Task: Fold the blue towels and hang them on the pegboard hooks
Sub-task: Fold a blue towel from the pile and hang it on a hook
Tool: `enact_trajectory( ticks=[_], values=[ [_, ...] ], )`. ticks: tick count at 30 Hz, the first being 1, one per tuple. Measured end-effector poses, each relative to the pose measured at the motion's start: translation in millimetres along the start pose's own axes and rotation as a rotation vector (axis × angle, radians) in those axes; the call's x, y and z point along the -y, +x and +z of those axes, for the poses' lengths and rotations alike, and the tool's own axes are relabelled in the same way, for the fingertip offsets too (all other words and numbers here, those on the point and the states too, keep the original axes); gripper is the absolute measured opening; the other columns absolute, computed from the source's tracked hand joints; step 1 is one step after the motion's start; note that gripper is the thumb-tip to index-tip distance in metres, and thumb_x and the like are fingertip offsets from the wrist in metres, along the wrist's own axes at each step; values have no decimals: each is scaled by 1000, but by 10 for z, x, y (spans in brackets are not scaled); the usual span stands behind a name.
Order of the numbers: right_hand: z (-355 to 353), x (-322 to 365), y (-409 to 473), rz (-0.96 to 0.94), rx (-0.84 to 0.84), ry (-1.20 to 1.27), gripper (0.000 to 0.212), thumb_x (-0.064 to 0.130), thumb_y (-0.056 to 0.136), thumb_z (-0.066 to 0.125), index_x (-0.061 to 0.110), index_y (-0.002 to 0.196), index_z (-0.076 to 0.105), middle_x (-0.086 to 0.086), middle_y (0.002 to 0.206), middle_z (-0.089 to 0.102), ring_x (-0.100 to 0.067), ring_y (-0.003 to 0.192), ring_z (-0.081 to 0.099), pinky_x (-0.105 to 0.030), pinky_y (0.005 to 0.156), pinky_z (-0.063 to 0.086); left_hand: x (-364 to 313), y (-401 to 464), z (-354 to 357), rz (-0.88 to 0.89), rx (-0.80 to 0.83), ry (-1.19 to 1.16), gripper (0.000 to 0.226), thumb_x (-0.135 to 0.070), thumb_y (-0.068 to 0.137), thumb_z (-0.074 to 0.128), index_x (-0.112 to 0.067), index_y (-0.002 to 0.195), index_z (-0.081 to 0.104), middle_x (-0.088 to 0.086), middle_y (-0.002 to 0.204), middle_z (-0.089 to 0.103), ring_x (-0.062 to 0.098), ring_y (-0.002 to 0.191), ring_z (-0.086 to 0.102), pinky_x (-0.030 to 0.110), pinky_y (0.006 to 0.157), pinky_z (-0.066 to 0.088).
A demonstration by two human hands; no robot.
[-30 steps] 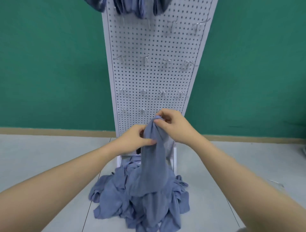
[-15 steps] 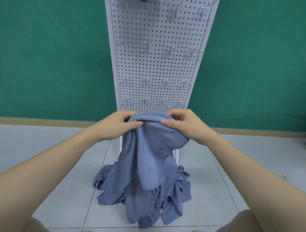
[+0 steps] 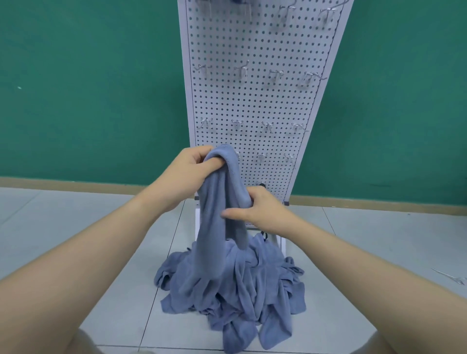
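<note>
A blue towel hangs bunched in front of the white pegboard. My left hand grips its top end, fingers curled over the cloth. Lower and to the right, my right hand holds the towel's side, thumb across the front. The towel's lower end drops into a heap of blue towels on the floor at the pegboard's foot. Several bare metal hooks stick out of the board in rows. A scrap of blue cloth shows at the top edge.
The pegboard stands on a white frame against a green wall. Grey floor tiles spread left and right of the heap. A loose metal hook lies on the floor at the far right.
My hands held the towel's top edge spread level; now the left hand is higher with the bunched end and the right hand has slid down the side.
</note>
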State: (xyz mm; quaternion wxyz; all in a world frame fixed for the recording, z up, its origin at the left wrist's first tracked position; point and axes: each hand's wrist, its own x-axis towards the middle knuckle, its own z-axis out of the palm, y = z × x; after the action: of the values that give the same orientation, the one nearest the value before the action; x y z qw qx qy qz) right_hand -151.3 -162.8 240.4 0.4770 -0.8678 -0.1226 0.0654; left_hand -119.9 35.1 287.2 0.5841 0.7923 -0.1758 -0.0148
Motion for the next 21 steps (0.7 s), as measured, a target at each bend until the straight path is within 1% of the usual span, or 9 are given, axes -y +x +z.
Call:
enact_trajectory(
  ticks=[2, 4, 6, 9, 12, 15, 17, 19, 21],
  values=[
    [4, -12, 51, -38, -61, -50, 20, 24, 92, 77, 7, 94, 68, -3, 88, 75, -17, 81, 71, -40, 79, 59, -4, 1, 5, -2, -23, 8, 22, -21, 106, 55, -6, 104, 70, 16, 107, 74, 15, 91, 67, 39, 85, 57],
    [-37, 24, 46, -94, -111, -40, 11, 13, 97, 67, 6, 105, 68, -3, 95, 74, -11, 83, 68, -34, 78, 56, 12, 3, -8, -16, -26, 51, 26, -25, 106, 54, -7, 102, 71, 11, 103, 76, 13, 89, 65, 34, 82, 54],
    [-119, 59, 38, -117, -182, 7, 17, 6, 99, 60, 6, 115, 66, -8, 106, 72, -16, 91, 66, -32, 84, 53, 36, -25, -31, -53, 8, 101, 24, -34, 104, 58, -15, 105, 74, 4, 105, 77, 11, 91, 69, 33, 84, 56],
    [-253, 75, 2, -79, -237, 75, 9, 7, 101, 58, 6, 109, 63, -17, 94, 64, -15, 82, 55, -29, 74, 46, 87, -90, -34, -84, 108, 169, 21, -40, 90, 77, -29, 108, 76, -11, 102, 78, 5, 93, 72, 25, 80, 57],
    [-305, 88, -28, -67, -264, 103, 7, 9, 103, 57, 10, 99, 61, -5, 85, 60, -10, 75, 53, -20, 68, 45, 147, -118, 18, -148, 151, 241, 29, -39, 77, 89, -25, 99, 76, -10, 86, 76, 7, 73, 68, 22, 67, 49],
    [-291, 114, -23, -77, -305, 114, 8, 6, 103, 54, 6, 99, 61, -6, 87, 60, -13, 77, 52, -26, 70, 44, 200, -124, 120, -155, 178, 187, 34, -30, 74, 93, -26, 102, 75, -13, 93, 79, 2, 84, 73, 19, 75, 52],
    [-298, 165, -21, -76, -344, 139, 12, 3, 102, 52, 10, 95, 60, -2, 87, 61, -10, 77, 54, -21, 68, 45, 237, -156, 230, -105, 217, 109, 44, -22, 75, 92, -30, 113, 70, -19, 103, 77, -3, 94, 71, 12, 78, 52],
    [-329, 231, -29, -85, -376, 164, 18, 2, 101, 51, 15, 92, 58, 0, 86, 62, -9, 75, 54, -18, 66, 46, 290, -179, 337, -118, 250, 65, 53, -24, 76, 91, -31, 121, 65, -23, 109, 75, -10, 98, 67, 4, 77, 48],
    [-383, 265, -30, -88, -399, 191, 18, 2, 102, 50, 15, 94, 58, -2, 88, 63, -12, 79, 56, -23, 71, 49, 340, -193, 421, -159, 282, 28, 55, -25, 76, 91, -27, 124, 65, -22, 109, 75, -13, 98, 66, 2, 75, 48]
  ],
)
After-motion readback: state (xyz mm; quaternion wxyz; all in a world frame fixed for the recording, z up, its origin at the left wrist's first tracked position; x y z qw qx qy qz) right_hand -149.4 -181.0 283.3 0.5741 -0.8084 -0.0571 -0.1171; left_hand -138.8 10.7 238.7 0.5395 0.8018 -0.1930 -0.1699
